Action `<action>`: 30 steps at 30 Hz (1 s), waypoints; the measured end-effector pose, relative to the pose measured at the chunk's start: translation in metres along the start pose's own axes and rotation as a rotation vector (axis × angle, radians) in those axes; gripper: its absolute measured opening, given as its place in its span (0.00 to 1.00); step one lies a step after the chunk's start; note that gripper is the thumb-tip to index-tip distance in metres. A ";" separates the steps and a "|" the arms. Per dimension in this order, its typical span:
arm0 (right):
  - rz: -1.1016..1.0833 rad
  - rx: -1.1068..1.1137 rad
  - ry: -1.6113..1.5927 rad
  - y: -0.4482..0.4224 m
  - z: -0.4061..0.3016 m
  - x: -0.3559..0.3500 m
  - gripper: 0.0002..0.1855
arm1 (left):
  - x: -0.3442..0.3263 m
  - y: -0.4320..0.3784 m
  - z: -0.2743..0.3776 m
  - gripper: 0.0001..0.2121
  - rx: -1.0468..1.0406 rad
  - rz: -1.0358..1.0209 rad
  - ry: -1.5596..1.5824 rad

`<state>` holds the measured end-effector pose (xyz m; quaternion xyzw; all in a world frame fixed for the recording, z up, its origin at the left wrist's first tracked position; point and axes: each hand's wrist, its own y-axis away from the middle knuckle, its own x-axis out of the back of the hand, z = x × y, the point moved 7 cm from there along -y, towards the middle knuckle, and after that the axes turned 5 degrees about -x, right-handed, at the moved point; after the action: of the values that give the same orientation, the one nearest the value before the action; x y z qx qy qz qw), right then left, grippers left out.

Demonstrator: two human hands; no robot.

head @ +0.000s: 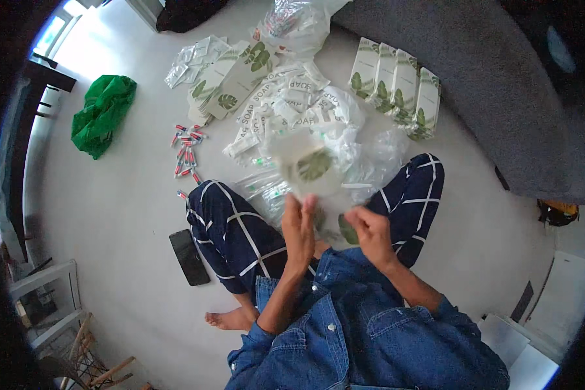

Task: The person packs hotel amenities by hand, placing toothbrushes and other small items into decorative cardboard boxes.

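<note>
A white paper carton with a green leaf print (314, 165) is blurred in front of me. My left hand (300, 234) has its fingers upright at the carton's lower edge and seems to grip it there. Beside it, my right hand (373, 236) has curled fingers, close to another leaf-printed white surface (348, 229) low between my knees. Blur hides whether the right fingers pinch that surface. Just beyond the carton lies a heap of small white packets (297, 100) bearing writing. Clear plastic packaging (268, 195) with green bits spreads under and around the carton.
Leaf-printed flat cartons (229, 80) and clear sachets (195, 61) lie at the far left, filled-looking cartons (395, 87) at the far right. Small red-and-white tubes (187, 151) lie by my left knee, with a phone (189, 257) nearer. A green bag (102, 117) and a clear bag (297, 29) stand farther off.
</note>
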<state>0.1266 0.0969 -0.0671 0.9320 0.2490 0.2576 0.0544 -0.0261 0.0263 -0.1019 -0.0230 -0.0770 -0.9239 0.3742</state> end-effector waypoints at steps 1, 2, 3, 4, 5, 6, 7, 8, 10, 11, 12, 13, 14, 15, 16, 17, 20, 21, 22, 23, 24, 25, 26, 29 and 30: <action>-0.046 -0.030 0.033 0.008 0.005 -0.002 0.10 | -0.002 -0.006 0.007 0.14 0.029 0.048 0.179; -0.091 -0.060 0.066 0.019 0.011 -0.006 0.10 | -0.005 -0.011 0.012 0.14 0.060 0.096 0.359; -0.142 -0.088 0.097 0.026 0.016 -0.009 0.09 | -0.006 -0.012 0.016 0.14 0.088 0.149 0.536; -0.195 -0.153 0.081 0.030 0.021 -0.009 0.11 | -0.008 -0.009 0.020 0.14 0.091 0.196 0.521; -0.198 -0.130 0.019 0.029 0.022 -0.007 0.13 | -0.012 -0.007 0.014 0.14 0.109 0.202 0.495; -0.201 -0.108 -0.046 0.029 0.025 -0.008 0.16 | -0.013 -0.004 0.003 0.15 0.125 0.206 0.466; -0.205 -0.093 -0.108 0.031 0.026 -0.008 0.20 | -0.016 0.002 -0.007 0.15 0.150 0.211 0.437; -0.161 -0.084 -0.200 0.028 0.025 -0.004 0.22 | -0.023 0.010 -0.011 0.17 0.107 0.199 0.338; -0.063 -0.070 -0.385 0.015 0.022 0.004 0.26 | -0.044 0.029 -0.020 0.20 0.238 0.013 0.253; -0.008 -0.050 -0.366 0.011 0.018 0.007 0.27 | -0.054 0.037 -0.014 0.21 0.291 -0.040 0.282; 0.047 -0.022 -0.344 0.007 0.007 0.010 0.28 | -0.060 0.041 -0.012 0.21 0.291 -0.118 0.301; 0.101 0.006 -0.323 0.004 -0.001 0.012 0.29 | -0.058 0.040 -0.005 0.20 0.196 -0.074 0.291; 0.186 0.088 -0.257 0.004 -0.007 0.016 0.29 | -0.058 0.040 0.003 0.20 0.101 -0.029 0.280; 0.210 0.114 -0.261 0.002 -0.006 0.017 0.28 | -0.056 0.041 0.010 0.21 0.010 0.016 0.266; 0.233 0.140 -0.265 0.001 -0.004 0.019 0.27 | -0.061 0.045 0.006 0.22 0.063 -0.154 0.445; 0.256 0.166 -0.269 0.000 -0.004 0.021 0.27 | -0.061 0.042 0.005 0.22 -0.008 -0.181 0.376; 0.170 0.225 -0.116 -0.001 -0.008 0.020 0.20 | -0.057 0.038 -0.002 0.22 -0.090 -0.214 0.364; 0.147 0.222 -0.131 -0.003 -0.007 0.022 0.18 | -0.055 0.035 -0.003 0.21 -0.078 -0.245 0.355; 0.124 0.220 -0.146 -0.006 -0.005 0.024 0.16 | -0.051 0.032 -0.004 0.21 -0.065 -0.276 0.346; 0.101 0.219 -0.161 -0.009 -0.003 0.025 0.14 | -0.049 0.029 -0.005 0.21 -0.053 -0.307 0.338; 0.081 0.135 -0.163 -0.013 0.005 0.026 0.13 | -0.051 0.029 -0.006 0.17 0.035 -0.364 0.426; 0.049 0.136 -0.164 -0.016 0.007 0.027 0.14 | -0.050 0.026 -0.003 0.15 0.041 -0.408 0.416; 0.017 0.138 -0.164 -0.019 0.008 0.028 0.14 | -0.049 0.022 -0.002 0.14 0.048 -0.452 0.406; -0.112 0.136 -0.247 -0.029 0.000 0.031 0.13 | -0.050 0.014 -0.005 0.11 0.050 -0.500 0.431; -0.157 0.132 -0.287 -0.030 -0.002 0.032 0.12 | -0.050 0.012 -0.007 0.11 0.048 -0.506 0.449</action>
<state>0.1365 0.1387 -0.0573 0.9385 0.3269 0.0998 0.0482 0.0185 0.0514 -0.1120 0.2096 -0.0179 -0.9674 0.1413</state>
